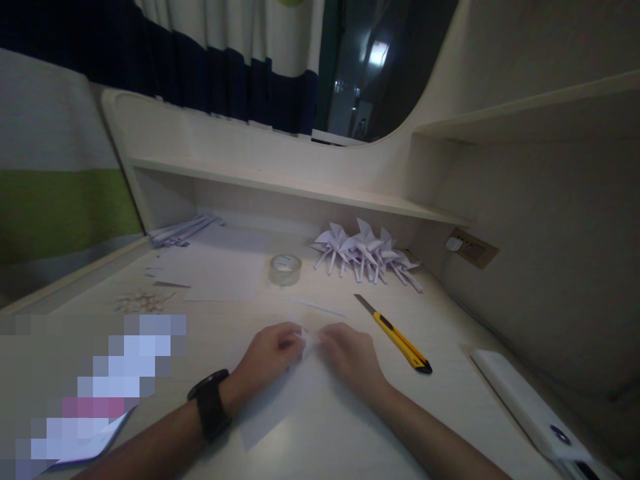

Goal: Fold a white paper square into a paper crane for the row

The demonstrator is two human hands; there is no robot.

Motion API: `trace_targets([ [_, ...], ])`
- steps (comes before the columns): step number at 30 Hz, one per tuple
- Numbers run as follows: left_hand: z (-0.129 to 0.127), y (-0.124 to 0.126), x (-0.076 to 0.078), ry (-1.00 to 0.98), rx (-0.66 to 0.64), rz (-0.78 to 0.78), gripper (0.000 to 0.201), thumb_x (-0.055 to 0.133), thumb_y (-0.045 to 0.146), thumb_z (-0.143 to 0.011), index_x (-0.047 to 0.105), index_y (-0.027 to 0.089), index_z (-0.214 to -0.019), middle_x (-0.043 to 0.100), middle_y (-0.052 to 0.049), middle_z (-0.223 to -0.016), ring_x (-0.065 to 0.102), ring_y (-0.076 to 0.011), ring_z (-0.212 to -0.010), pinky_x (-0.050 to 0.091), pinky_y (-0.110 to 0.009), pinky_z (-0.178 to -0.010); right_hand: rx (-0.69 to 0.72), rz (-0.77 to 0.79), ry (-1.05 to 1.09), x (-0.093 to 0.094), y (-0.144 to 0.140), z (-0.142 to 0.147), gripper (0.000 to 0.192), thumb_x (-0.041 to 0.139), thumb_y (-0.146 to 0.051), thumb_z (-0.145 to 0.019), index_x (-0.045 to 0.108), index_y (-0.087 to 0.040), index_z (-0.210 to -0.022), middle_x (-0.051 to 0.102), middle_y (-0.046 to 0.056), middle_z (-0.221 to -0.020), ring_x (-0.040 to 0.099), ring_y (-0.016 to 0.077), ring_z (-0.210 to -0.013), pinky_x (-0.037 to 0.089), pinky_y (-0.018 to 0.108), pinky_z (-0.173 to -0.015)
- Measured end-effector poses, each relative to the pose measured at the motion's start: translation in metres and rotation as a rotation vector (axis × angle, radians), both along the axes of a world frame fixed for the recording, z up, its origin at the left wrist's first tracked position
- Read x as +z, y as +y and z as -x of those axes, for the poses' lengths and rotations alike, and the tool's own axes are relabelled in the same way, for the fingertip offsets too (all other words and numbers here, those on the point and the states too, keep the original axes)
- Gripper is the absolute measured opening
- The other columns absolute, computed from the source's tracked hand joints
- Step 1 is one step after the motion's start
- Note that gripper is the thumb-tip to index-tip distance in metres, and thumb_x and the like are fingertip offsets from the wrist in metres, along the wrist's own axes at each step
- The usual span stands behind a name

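Pinching a small white paper (309,341) between them, the left hand (267,357) and right hand (350,357) meet over the desk (450,400) just in front of the person, fingers drawn in narrow on the paper's upper edge; the light is dim, so I cannot tell exactly which fold or corner each fingertip holds. A larger sheet (280,407) lies under the wrists, and a slip of the hands could drag or crease it. The paper itself looks thin, so an uneven pinch could likely tear it or set a crooked fold. Just right of the right hand lies a yellow knife (397,337) with its blade pushed out; a sideways sweep of that hand could brush the edge. Farther back, the tape roll (285,269) and the folded paper pile (367,257) sit well apart, and a white device (530,407) rests near the right edge, where an elbow might nudge it off.
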State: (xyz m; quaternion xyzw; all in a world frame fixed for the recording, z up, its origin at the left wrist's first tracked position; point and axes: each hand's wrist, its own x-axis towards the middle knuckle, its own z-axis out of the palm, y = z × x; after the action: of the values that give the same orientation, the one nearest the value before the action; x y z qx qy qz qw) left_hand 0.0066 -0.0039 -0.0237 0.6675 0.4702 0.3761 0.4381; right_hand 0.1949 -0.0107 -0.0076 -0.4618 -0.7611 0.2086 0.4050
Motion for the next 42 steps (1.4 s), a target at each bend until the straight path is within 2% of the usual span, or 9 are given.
trace_targets([
  [5,-0.001,0.001,-0.004,-0.024,0.019,-0.002,0.014,0.054,0.029,-0.076,0.06,0.016,-0.077,0.061,0.001,-0.06,0.056,-0.0141,-0.054,0.041,-0.023,-0.051,0.022,-0.163,-0.107,-0.011,-0.001,0.002,0.019,0.05,-0.019,-0.085,0.068,-0.02,-0.086,0.072,0.005,-0.083,0.067,0.0167,-0.075,0.05,0.024,-0.071],
  [13,-0.001,-0.001,0.001,0.028,0.05,-0.029,0.015,0.054,0.029,-0.076,0.062,0.016,-0.073,0.064,0.0,-0.061,0.059,-0.0149,-0.057,0.042,-0.023,-0.053,0.098,-0.352,-0.143,-0.007,-0.005,0.002,0.024,0.042,-0.015,-0.086,0.065,-0.019,-0.088,0.071,0.007,-0.08,0.066,0.0167,-0.075,0.051,0.025,-0.071],
  [24,-0.002,0.001,-0.005,-0.032,0.054,0.089,0.019,0.054,0.034,-0.076,0.061,0.016,-0.075,0.062,0.001,-0.059,0.056,-0.0132,-0.05,0.042,-0.022,-0.047,0.12,-0.345,-0.166,-0.01,-0.004,0.001,0.023,0.042,-0.015,-0.086,0.065,-0.02,-0.088,0.071,0.006,-0.081,0.066,0.0169,-0.076,0.052,0.026,-0.071],
  [42,0.0,0.001,-0.008,-0.007,0.048,0.046,0.023,0.054,0.036,-0.078,0.064,0.015,-0.077,0.063,-0.001,-0.061,0.057,-0.0137,-0.052,0.044,-0.022,-0.049,0.13,-0.332,-0.17,-0.011,-0.003,0.002,0.023,0.044,-0.013,-0.083,0.065,-0.021,-0.088,0.071,0.006,-0.083,0.067,0.0171,-0.076,0.052,0.026,-0.071],
])
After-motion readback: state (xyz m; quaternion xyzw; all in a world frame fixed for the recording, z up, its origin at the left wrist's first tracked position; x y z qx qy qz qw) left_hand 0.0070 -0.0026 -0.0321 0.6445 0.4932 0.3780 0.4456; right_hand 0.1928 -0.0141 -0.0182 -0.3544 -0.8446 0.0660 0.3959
